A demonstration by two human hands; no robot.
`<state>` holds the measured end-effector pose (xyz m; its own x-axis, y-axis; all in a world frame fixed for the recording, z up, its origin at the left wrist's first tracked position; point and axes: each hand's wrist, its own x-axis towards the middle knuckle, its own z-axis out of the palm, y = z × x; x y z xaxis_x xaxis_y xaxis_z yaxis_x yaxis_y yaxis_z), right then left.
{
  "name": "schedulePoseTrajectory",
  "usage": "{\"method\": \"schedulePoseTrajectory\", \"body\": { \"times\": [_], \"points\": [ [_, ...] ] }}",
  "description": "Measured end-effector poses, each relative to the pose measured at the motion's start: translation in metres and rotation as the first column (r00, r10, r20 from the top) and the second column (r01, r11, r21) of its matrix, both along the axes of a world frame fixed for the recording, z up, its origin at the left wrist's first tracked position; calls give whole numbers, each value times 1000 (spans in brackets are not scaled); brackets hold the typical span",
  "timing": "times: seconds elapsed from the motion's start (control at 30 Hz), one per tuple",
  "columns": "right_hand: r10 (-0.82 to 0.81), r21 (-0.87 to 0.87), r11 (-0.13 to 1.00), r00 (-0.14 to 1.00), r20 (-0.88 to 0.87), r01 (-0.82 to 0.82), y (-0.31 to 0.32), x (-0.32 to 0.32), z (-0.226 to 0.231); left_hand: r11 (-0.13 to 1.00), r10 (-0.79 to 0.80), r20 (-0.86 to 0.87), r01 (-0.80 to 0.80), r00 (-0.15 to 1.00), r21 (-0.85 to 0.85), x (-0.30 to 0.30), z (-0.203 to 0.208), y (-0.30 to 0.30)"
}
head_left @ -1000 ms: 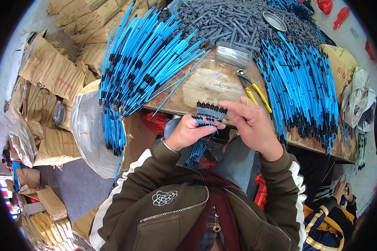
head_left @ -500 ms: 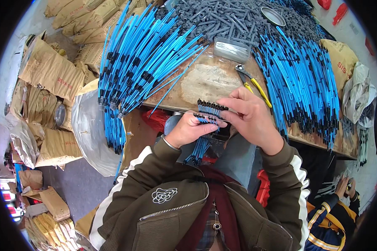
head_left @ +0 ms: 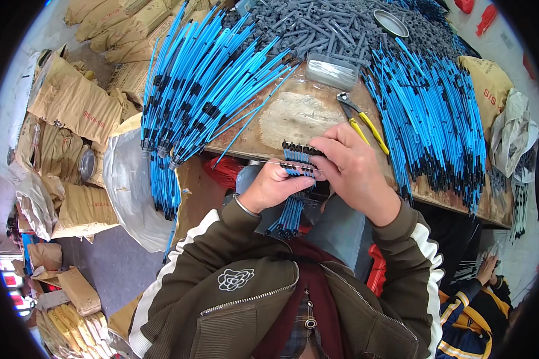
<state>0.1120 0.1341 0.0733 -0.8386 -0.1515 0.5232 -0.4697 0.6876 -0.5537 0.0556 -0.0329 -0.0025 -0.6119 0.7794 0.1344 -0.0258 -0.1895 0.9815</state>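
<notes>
The left hand (head_left: 274,186) is closed around a small bundle of blue cables (head_left: 293,197) with black ends, held upright just off the near edge of the wooden worktop (head_left: 293,116), above the person's lap. The cable tails hang down below the fist toward the jacket. The right hand (head_left: 353,170) is curled over the top of the same bundle from the right, its fingertips (head_left: 318,149) pinching at the row of black tips (whether it grips one single cable or several is hard to tell, since the fingers cover them). The two hands touch each other around the bundle.

On the worktop, to the left and farther off, a large heap of blue cables (head_left: 203,90) fans out, with some ends hanging over the left edge. A second heap of blue cables (head_left: 437,119) lies on the right side, its black ends pointing toward the near edge. Between the two heaps, just beyond the right hand, lie yellow-handled pliers (head_left: 360,119), and beyond them a clear plastic box (head_left: 332,70). At the far side lies a pile of grey plastic parts (head_left: 323,27) with a round metal tin (head_left: 391,23) on it.

Brown paper sacks (head_left: 78,107) are stacked on the floor to the left. At the lower right, another person's hand (head_left: 488,269) shows beneath the worktop.
</notes>
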Motion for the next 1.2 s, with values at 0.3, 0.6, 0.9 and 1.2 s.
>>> {"method": "schedulePoseTrajectory", "body": {
  "times": [0.3,0.6,0.9,1.2],
  "points": [
    [-12,-86,996,1000,16,14,0,3,-3,989,66,76,-75,995,124,12,-11,6],
    [74,66,996,991,-114,-67,1,3,1,993,78,85,-85,993,85,11,-15,5],
    [-29,-87,996,999,-45,25,1,4,-8,980,82,135,-105,987,172,19,-19,11],
    [-5,-53,999,999,-40,3,3,7,-8,989,50,124,-66,991,129,20,-13,8]
  ]
}}
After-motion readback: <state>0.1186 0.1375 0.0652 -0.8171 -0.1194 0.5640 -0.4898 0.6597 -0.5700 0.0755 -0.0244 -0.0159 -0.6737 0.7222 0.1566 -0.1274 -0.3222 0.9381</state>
